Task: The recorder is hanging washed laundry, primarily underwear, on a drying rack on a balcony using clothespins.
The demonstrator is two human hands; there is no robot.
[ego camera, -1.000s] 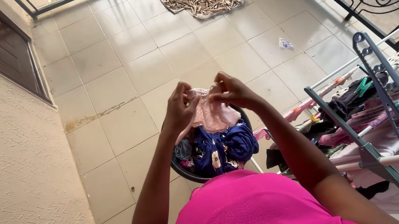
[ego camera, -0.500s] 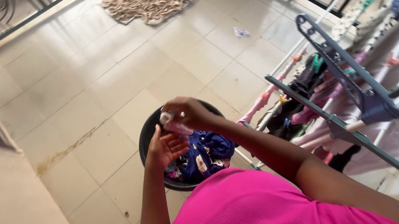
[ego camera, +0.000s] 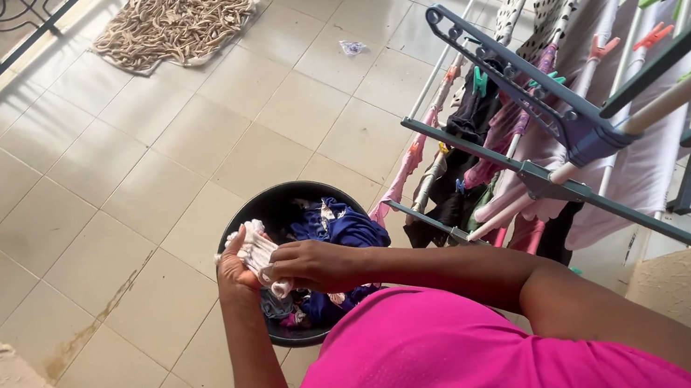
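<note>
Both hands twist a small pale cloth (ego camera: 257, 247) above the black basin (ego camera: 272, 205) of wet clothes on the floor. The left hand (ego camera: 235, 270) cups one end, fingers closed round it; the right hand (ego camera: 311, 266) has its fingers curled tight on the other. Wringing works best over the basin, the hands turning opposite ways, close together.
</note>
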